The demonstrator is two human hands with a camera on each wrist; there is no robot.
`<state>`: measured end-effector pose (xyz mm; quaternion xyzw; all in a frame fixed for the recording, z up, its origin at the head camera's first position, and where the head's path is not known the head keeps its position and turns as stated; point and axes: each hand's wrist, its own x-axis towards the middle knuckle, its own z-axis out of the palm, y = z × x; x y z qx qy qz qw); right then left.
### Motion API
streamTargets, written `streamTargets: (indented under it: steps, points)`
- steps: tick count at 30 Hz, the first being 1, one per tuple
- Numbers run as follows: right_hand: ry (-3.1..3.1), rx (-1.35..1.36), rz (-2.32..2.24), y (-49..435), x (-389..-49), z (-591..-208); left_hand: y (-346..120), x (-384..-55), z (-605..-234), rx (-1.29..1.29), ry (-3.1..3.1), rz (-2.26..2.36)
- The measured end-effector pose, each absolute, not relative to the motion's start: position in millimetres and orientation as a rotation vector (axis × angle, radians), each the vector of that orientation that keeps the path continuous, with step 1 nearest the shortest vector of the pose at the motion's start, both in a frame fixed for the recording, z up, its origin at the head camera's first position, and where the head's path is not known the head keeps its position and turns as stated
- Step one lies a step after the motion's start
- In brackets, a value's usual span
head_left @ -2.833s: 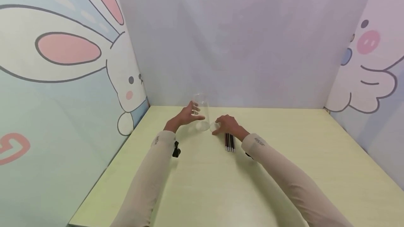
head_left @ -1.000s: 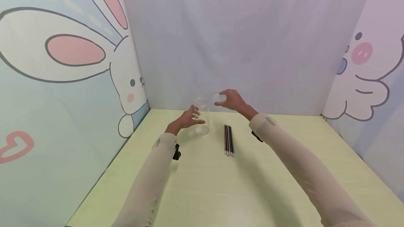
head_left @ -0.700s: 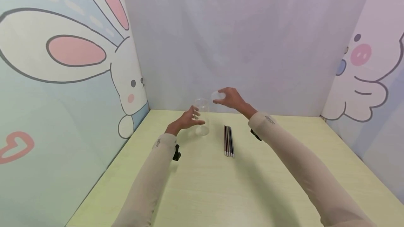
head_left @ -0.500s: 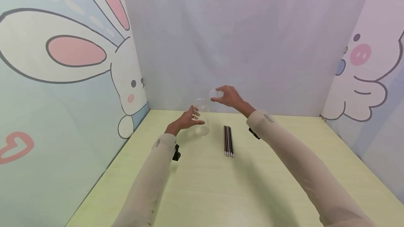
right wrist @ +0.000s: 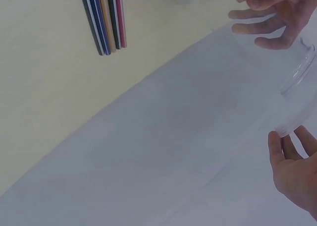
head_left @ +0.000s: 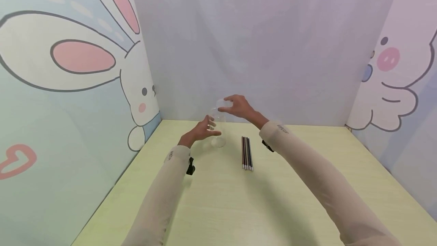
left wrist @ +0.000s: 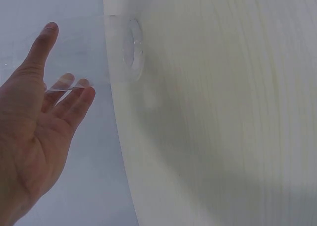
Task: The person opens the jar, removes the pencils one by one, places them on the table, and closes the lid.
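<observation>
A tall clear cylindrical jar (head_left: 221, 123) stands upright on the table. My left hand (head_left: 201, 129) holds its side, with the thumb at the front and the fingers behind; the left wrist view shows the jar (left wrist: 119, 50) between them. Just above the jar's mouth, my right hand (head_left: 240, 106) pinches a translucent round lid (head_left: 222, 104) by its edge, thumb below and fingers above. The right wrist view has the lid (right wrist: 299, 118) at its right edge. Whether lid and rim touch, I cannot tell.
Several dark and coloured pencils (head_left: 247, 153) lie side by side on the pale yellow table (head_left: 205, 200), right of the jar, white-tipped ends toward me. A plain light curtain (head_left: 273, 48) stands behind the table. Cartoon-printed panels (head_left: 78, 124) flank it.
My right hand first lifted the lid from beside the jar's base, then brought it leftward over the mouth. My left hand stays at the jar. The pencils have not moved.
</observation>
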<state>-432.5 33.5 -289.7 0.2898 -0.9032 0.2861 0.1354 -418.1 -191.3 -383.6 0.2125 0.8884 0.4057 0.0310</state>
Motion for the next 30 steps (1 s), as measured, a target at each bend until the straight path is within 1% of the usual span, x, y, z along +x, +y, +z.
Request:
streamTargets:
  steps: [12, 22, 30]
  points:
    - [-2.622, 0.959, 0.764, 11, -431, -297, -191, -417, -384, 0.650, 2.738, 1.231]
    - [-2.604, 0.994, 0.753, 12, -437, -307, -188, -421, -383, 0.660, 2.735, 1.218]
    - [-2.600, 0.936, 0.790, 13, -439, -314, -187, -421, -380, 0.662, 2.741, 1.217]
